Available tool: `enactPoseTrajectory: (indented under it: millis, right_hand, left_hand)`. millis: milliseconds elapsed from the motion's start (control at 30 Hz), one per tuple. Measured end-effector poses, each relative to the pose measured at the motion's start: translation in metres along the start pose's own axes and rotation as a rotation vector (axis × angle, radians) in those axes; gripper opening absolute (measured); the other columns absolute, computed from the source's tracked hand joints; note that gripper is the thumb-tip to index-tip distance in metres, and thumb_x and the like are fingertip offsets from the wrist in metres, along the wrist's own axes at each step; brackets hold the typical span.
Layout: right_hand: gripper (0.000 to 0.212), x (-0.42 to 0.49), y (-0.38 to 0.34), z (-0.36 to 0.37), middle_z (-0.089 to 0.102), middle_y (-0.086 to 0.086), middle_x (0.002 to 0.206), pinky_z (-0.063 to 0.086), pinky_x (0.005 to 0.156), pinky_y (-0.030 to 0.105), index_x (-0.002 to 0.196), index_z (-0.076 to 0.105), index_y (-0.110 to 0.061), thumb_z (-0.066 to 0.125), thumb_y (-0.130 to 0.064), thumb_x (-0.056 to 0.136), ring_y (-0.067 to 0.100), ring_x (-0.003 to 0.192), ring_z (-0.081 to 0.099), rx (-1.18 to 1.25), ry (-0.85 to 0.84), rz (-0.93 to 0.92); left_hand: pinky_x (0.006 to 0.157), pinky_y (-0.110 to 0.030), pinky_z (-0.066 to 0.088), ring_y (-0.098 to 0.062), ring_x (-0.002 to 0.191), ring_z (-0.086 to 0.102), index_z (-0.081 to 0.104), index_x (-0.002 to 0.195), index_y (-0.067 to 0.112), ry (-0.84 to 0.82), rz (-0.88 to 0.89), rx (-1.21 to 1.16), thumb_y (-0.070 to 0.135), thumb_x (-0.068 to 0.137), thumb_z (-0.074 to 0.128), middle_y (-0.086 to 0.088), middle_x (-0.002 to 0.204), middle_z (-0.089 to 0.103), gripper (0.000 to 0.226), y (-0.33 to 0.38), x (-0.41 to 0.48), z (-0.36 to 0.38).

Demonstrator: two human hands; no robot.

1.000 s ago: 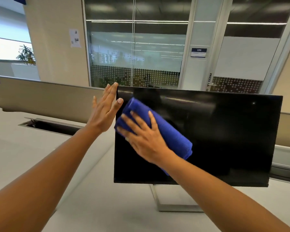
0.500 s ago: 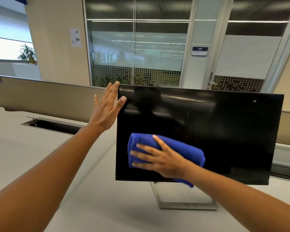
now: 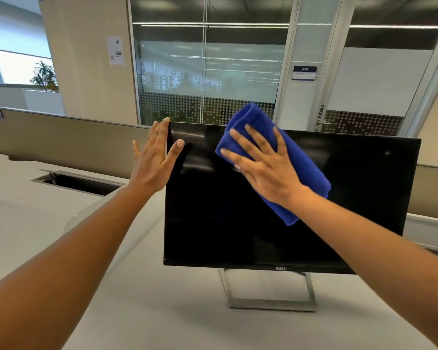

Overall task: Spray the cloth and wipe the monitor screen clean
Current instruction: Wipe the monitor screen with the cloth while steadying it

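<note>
A black monitor (image 3: 339, 210) with a dark screen stands on a silver frame stand (image 3: 271, 299) on the desk. My right hand (image 3: 266, 165) lies flat, fingers spread, pressing a folded blue cloth (image 3: 306, 183) against the upper middle of the screen; the cloth's top end sticks up over the monitor's top edge. My left hand (image 3: 154, 162) holds the monitor's upper left corner, fingers behind the edge and thumb on the front. No spray bottle is in view.
The pale desk (image 3: 137, 311) has an open cable slot (image 3: 76, 181) at the left. A low beige partition (image 3: 61, 137) runs behind the monitor. Glass walls and a door marked 030 stand beyond it.
My right hand has swept the cloth from the screen's lower left up and rightward to the top edge. My left hand has stayed on the upper left corner.
</note>
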State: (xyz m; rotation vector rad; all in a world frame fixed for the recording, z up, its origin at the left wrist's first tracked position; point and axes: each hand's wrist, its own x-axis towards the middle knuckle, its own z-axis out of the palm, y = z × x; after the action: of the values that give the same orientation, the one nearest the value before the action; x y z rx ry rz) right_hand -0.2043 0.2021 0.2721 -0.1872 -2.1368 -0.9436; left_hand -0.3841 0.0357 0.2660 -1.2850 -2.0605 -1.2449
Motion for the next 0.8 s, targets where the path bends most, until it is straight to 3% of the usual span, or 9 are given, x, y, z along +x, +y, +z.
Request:
enactPoseTrajectory:
  millis: [133, 300, 400, 633, 800]
  right_hand:
    - [0.048, -0.056, -0.034, 0.015, 0.042, -0.007, 0.143, 0.024, 0.106, 0.058, 0.132, 0.041, -0.041, 0.046, -0.027, 0.086, 0.020, 0.133, 0.038, -0.026, -0.036, -0.199]
    - [0.063, -0.131, -0.058, 0.026, 0.023, -0.005, 0.153, 0.004, 0.110, 0.057, 0.140, 0.024, -0.036, 0.046, -0.026, 0.082, 0.023, 0.142, 0.011, -0.059, -0.213, -0.579]
    - [0.077, -0.155, -0.056, 0.027, 0.021, -0.002, 0.154, 0.001, 0.111, 0.058, 0.143, 0.016, -0.033, 0.058, -0.030, 0.079, 0.027, 0.142, 0.006, -0.115, -0.270, -0.671]
    - [0.084, -0.137, -0.012, 0.021, 0.029, -0.004, 0.151, 0.017, 0.108, 0.058, 0.141, 0.021, -0.035, 0.066, -0.030, 0.071, 0.026, 0.141, 0.019, -0.111, -0.214, -0.732]
    - [0.054, -0.090, 0.050, 0.006, 0.037, -0.007, 0.146, 0.023, 0.104, 0.060, 0.136, 0.035, -0.038, 0.042, -0.022, 0.085, 0.022, 0.135, 0.034, -0.135, -0.080, -0.479]
  left_hand:
    - [0.112, -0.053, -0.006, -0.014, 0.143, 0.004, 0.006, 0.145, 0.021, 0.046, -0.037, 0.044, 0.058, 0.088, 0.018, -0.002, 0.155, 0.011, 0.070, 0.005, 0.000, 0.008]
    - [0.111, -0.054, -0.005, -0.015, 0.143, 0.002, 0.000, 0.145, 0.017, 0.080, -0.081, 0.126, 0.067, 0.079, 0.012, -0.003, 0.156, 0.005, 0.084, 0.015, -0.004, 0.016]
    - [0.110, -0.056, -0.005, -0.014, 0.143, -0.002, -0.003, 0.144, 0.015, 0.083, -0.113, 0.185, 0.071, 0.075, 0.009, -0.002, 0.156, 0.000, 0.090, 0.020, -0.003, 0.018]
    - [0.109, -0.053, -0.011, -0.012, 0.142, -0.006, -0.005, 0.144, 0.017, 0.082, -0.017, 0.326, 0.062, 0.085, 0.019, 0.000, 0.156, -0.006, 0.078, 0.046, -0.002, 0.026]
    - [0.109, -0.053, -0.012, -0.008, 0.141, -0.010, -0.006, 0.144, 0.020, 0.009, 0.110, 0.371, 0.058, 0.088, 0.026, 0.004, 0.155, -0.008, 0.075, 0.073, 0.003, 0.042]
